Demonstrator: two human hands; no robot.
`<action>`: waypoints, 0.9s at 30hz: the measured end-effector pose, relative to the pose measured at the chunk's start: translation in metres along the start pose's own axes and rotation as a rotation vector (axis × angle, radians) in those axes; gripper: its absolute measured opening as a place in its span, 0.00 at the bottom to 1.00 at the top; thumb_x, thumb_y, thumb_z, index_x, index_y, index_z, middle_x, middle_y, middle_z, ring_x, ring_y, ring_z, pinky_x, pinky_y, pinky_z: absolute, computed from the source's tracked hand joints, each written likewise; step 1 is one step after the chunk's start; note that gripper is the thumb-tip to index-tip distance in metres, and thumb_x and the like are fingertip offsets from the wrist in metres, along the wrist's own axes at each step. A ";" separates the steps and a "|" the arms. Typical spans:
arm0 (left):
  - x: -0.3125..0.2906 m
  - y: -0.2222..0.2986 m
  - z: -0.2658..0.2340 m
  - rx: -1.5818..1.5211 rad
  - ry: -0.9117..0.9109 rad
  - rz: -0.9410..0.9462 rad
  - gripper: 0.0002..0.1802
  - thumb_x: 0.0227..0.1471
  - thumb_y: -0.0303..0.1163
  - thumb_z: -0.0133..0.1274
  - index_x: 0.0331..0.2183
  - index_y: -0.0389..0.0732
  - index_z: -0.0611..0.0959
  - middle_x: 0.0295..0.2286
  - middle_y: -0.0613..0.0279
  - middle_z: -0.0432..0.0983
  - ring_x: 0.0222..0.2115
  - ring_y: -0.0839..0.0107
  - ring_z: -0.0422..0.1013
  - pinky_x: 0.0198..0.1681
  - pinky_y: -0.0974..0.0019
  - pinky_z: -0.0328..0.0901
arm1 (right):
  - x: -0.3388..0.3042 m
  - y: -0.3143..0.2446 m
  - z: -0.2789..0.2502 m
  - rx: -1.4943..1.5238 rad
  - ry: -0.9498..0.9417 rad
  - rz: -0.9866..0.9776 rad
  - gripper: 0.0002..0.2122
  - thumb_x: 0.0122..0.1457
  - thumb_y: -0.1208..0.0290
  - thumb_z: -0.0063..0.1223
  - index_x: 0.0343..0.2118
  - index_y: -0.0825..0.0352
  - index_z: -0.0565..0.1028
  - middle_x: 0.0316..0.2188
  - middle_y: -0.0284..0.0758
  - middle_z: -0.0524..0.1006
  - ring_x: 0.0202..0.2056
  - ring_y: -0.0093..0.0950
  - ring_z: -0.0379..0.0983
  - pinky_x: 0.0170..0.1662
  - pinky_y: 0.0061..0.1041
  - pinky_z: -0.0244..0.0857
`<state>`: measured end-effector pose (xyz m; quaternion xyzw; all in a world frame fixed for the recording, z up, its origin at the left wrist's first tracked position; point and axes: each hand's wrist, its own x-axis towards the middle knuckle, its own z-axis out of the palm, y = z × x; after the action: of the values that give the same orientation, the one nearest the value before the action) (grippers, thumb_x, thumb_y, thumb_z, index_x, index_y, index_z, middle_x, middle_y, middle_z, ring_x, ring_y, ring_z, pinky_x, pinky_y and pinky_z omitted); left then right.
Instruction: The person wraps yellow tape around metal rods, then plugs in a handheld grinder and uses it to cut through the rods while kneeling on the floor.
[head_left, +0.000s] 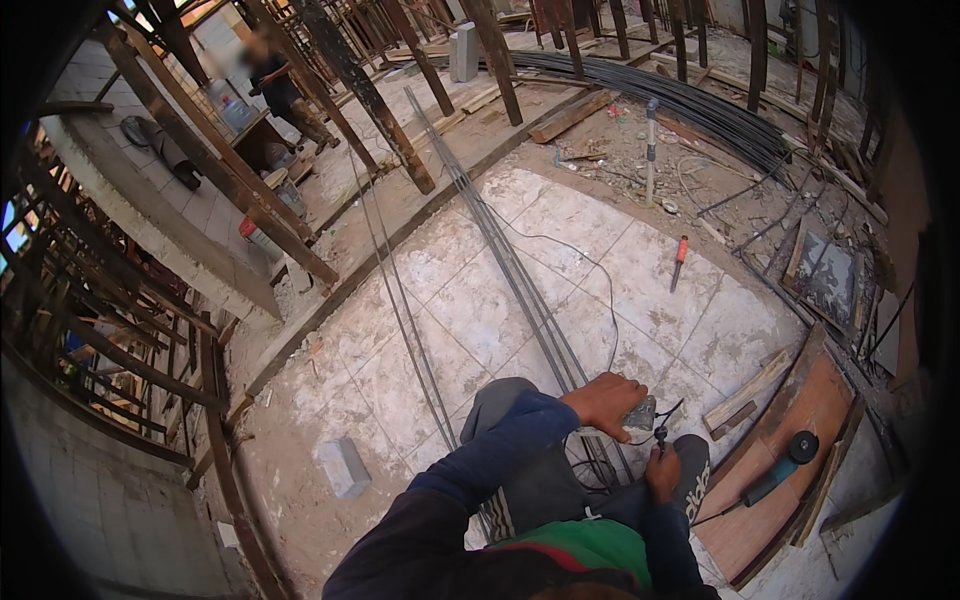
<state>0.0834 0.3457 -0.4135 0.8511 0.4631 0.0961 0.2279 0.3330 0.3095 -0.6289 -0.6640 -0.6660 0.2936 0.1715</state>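
My left hand (pixel 605 402) reaches over the ends of several long steel rods (pixel 540 320) that run away across the tiled floor. Its thumb and fingers are round a small grey block-like piece (pixel 641 413), whose kind I cannot make out. Just to the right and nearer, beside my shoe, my right hand (pixel 661 474) is closed on a small dark tool (pixel 661 434); its exact kind is unclear. Dark wire (pixel 592 470) lies looped between my legs. Two thinner rods (pixel 400 300) lie to the left of the bundle.
An angle grinder (pixel 775 480) rests on a wooden board (pixel 745 510) at right. An orange-handled tool (pixel 679 262) lies on the tiles, a grey block (pixel 343 467) at left. Wooden props (pixel 365 95) stand farther off; coiled rebar (pixel 680 90) lies behind. A person (pixel 285 95) stands far left.
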 end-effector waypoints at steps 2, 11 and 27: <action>0.001 -0.003 -0.002 0.063 0.012 -0.061 0.37 0.28 0.48 0.67 0.37 0.32 0.73 0.31 0.46 0.74 0.35 0.47 0.72 0.38 0.51 0.65 | 0.003 0.000 0.003 -0.005 -0.019 -0.006 0.14 0.59 0.62 0.47 0.38 0.67 0.75 0.31 0.51 0.78 0.35 0.51 0.75 0.37 0.48 0.66; -0.006 -0.025 -0.005 0.107 -0.022 -0.236 0.42 0.25 0.51 0.67 0.40 0.31 0.75 0.36 0.46 0.75 0.39 0.49 0.73 0.42 0.53 0.67 | 0.001 -0.014 0.002 -0.027 0.011 -0.021 0.13 0.58 0.62 0.48 0.37 0.68 0.75 0.29 0.50 0.78 0.33 0.51 0.75 0.36 0.47 0.66; 0.000 -0.021 -0.015 0.065 -0.111 -0.272 0.39 0.29 0.50 0.67 0.39 0.31 0.75 0.37 0.44 0.75 0.40 0.47 0.72 0.43 0.52 0.67 | 0.001 -0.016 -0.003 0.012 -0.035 0.026 0.13 0.58 0.63 0.49 0.36 0.69 0.75 0.30 0.50 0.78 0.35 0.50 0.75 0.37 0.45 0.65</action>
<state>0.0618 0.3602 -0.4101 0.7913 0.5638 0.0021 0.2364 0.3224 0.3119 -0.6167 -0.6663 -0.6584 0.3114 0.1597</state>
